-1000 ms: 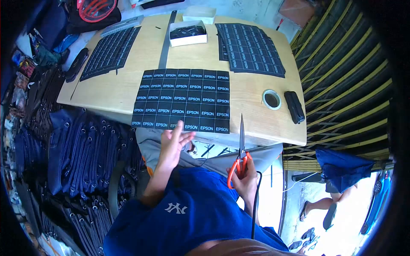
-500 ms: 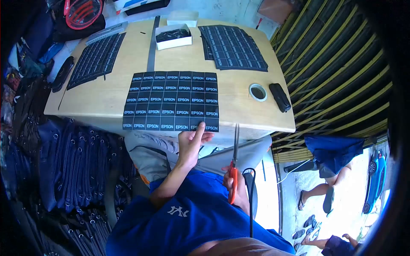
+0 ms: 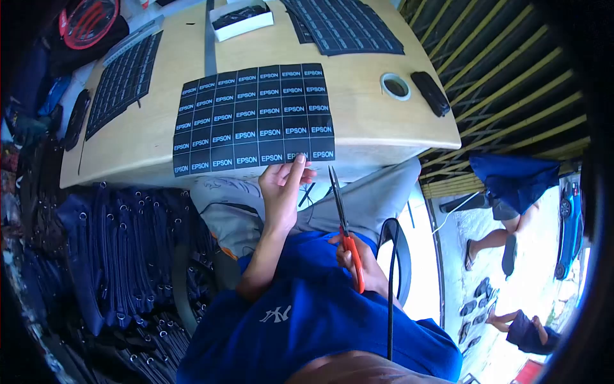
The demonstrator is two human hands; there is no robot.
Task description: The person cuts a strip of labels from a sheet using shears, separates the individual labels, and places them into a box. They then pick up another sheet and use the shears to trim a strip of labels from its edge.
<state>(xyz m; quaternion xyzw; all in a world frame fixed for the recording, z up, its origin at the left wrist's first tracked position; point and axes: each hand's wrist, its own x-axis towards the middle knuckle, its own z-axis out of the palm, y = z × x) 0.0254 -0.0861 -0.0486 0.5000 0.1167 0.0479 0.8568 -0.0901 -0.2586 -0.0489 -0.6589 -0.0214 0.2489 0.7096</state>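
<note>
A black sheet [image 3: 246,118] printed with rows of EPSON labels lies on the table, its front edge reaching past the table's edge. My left hand [image 3: 280,195] pinches that front edge near the right corner, thumb on top and fingers underneath. In my right hand [image 3: 369,256] is a pair of scissors [image 3: 354,262] with orange-red handles. Their blades look nearly closed and point up and left, the tips just below the sheet's lower right corner and apart from it.
On the wooden table [image 3: 368,121] are a stack of similar sheets [image 3: 348,29], another pile [image 3: 125,83], a white box [image 3: 242,22] of dark pieces, a tape roll [image 3: 395,87], a black case [image 3: 430,94] and a metal ruler [image 3: 210,45]. Dark straps [image 3: 128,249] hang at left.
The scissors' tips have swung left, closer to the sheet's lower right corner. My left hand keeps its pinch on the sheet. The camera view has shifted, so tabletop things sit higher.
</note>
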